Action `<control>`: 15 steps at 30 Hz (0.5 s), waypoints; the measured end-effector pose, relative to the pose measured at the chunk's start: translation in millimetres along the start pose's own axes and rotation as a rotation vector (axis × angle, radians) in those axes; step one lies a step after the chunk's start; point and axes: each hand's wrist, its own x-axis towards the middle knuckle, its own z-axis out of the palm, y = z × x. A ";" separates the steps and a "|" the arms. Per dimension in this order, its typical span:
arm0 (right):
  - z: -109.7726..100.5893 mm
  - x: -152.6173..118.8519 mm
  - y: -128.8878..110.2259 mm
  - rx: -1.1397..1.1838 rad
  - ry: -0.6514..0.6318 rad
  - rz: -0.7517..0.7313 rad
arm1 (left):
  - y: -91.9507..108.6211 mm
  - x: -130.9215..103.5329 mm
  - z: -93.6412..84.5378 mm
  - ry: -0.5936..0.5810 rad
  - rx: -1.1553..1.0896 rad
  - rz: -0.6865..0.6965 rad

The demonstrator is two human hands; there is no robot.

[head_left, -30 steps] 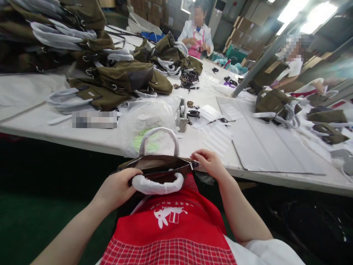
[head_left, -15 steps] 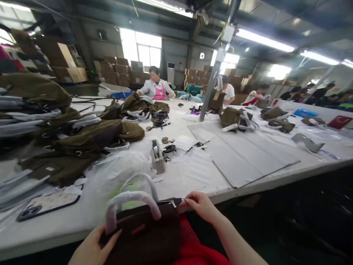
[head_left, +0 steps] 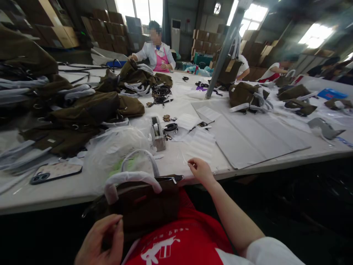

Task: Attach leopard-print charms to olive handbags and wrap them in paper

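A dark brown handbag (head_left: 154,200) leans against the table's front edge at my lap. Its two handles are wrapped in white padding, the nearer handle (head_left: 132,177) arching above the bag. A zipper pull (head_left: 173,180) hangs by the right end of its top. My left hand (head_left: 102,237) is in front of the bag's left side, thumb and forefinger brought together; anything between them is hidden. Past the bag's right end, my right hand (head_left: 201,171) is over the table edge with its fingertips pinched, and whatever they hold is too small to make out.
A tape dispenser (head_left: 157,134), coiled black straps (head_left: 171,127) and crumpled clear plastic (head_left: 118,143) lie beyond the bag. A phone (head_left: 56,172) and piled olive bags (head_left: 85,110) are at left. Grey sheets (head_left: 248,136) lie right of a metal post (head_left: 224,51). A co-worker (head_left: 160,55) sits opposite.
My right hand has left the bag's zipper end and is now over the table. My left hand has come off the bag's left side towards me. The view has tilted down.
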 end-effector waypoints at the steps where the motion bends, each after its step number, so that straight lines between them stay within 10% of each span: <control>1: 3.3 8.8 -7.2 -0.082 -0.035 -0.077 | 15.4 3.0 2.1 0.037 -0.022 0.017; 8: 43.6 57.3 -47.5 -0.495 -0.385 -0.556 | 70.9 23.4 13.3 -0.063 -0.183 0.142; 15: 37.2 73.8 -35.1 -0.273 -0.125 -0.486 | 58.4 24.8 14.9 -0.008 -0.180 0.225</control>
